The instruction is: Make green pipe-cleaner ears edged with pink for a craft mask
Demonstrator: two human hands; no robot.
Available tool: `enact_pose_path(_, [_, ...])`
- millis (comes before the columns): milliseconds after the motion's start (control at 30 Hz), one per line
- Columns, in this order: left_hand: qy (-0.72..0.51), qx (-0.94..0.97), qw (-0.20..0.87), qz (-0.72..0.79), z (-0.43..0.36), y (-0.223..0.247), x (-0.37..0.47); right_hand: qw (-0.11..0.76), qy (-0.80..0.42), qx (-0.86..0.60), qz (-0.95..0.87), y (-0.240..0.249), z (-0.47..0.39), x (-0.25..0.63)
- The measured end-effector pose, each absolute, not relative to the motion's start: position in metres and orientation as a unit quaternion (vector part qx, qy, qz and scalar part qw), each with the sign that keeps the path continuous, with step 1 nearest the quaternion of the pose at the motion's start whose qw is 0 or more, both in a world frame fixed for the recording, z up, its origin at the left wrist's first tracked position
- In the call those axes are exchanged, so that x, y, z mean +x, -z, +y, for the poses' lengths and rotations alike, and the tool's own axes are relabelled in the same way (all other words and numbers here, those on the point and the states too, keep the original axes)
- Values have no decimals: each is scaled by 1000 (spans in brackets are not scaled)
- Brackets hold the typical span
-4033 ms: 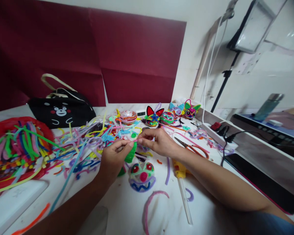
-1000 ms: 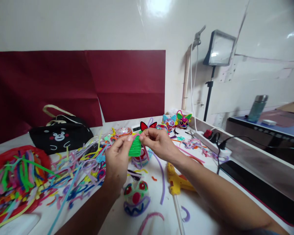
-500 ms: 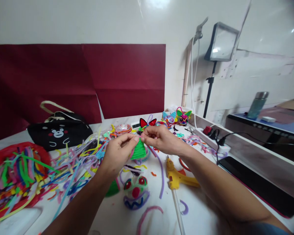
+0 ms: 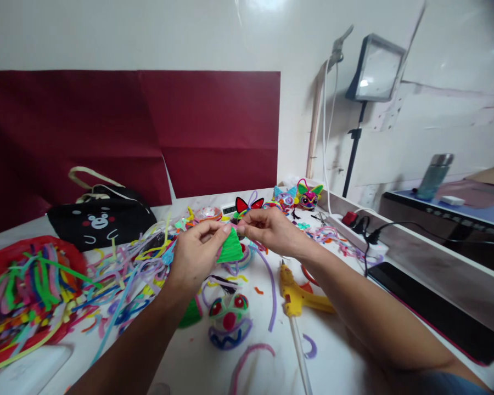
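Observation:
Between the fingers and thumb of my left hand [image 4: 197,252] is a green triangular piece [image 4: 230,248] of side-by-side pipe cleaners. My right hand [image 4: 271,230] is pinched at its top corner, where a bit of pink pipe cleaner [image 4: 233,225] shows between the two hands. A purple pipe cleaner [image 4: 273,293] runs down from under my right hand; whether it is held is hidden. Below the hands lies a clear mask-like ornament [image 4: 229,321] with red eyes, a red nose and a blue zigzag mouth. Another green piece [image 4: 191,314] is partly behind my left forearm.
A yellow glue gun [image 4: 292,291] lies beside my right forearm, a glue stick in its back. Loose pipe cleaners [image 4: 127,274] and a red bag [image 4: 72,252] of them fill the left. Finished ornaments [image 4: 308,195], a power strip [image 4: 356,236] and a black phone [image 4: 428,307] stand right.
Both hands have shifted slightly left, and the green piece has tilted and moved a little left and up with them. The view has shifted slightly; the things on the table lie as before.

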State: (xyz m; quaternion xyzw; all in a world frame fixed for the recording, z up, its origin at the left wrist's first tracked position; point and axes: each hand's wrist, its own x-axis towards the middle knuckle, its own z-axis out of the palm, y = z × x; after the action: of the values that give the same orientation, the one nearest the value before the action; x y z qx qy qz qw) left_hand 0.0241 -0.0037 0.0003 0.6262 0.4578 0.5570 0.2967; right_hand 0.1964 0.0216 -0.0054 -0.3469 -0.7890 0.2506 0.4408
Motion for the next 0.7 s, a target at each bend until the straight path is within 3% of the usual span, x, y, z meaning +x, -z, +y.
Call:
enact_pose_path(233, [-571, 590, 353, 448, -2, 6, 25, 446, -251, -347, -785, 4, 21, 193])
enact_pose_path(700, [-606, 591, 306, 435, -4, 11, 31, 465, -178, -355, -791, 3, 14, 186])
